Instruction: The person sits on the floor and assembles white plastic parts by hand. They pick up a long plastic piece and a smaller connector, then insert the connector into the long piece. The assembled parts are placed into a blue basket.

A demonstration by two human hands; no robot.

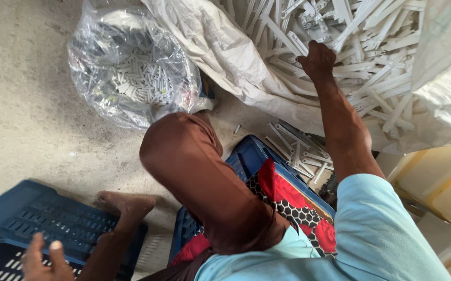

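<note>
My right hand (318, 60) reaches into a big white woven sack (225, 52) filled with long white plastic strips (371, 62). Its fingers are curled down into the pile around some of the strips. My left hand (43, 260) is at the bottom left with its fingers spread, resting on the slotted side of a blue plastic crate (38, 218). My knee in brown trousers (194, 171) rises in the middle, and my bare foot (126, 204) rests at the crate's edge.
A clear plastic bag (132, 67) of small white plastic pieces sits on the concrete floor at the upper left. A second blue crate (246, 156) with a red patterned cloth (288, 200) is under me. Several loose strips (301, 151) lie beside it. Yellowish boards (439, 182) stand at the right.
</note>
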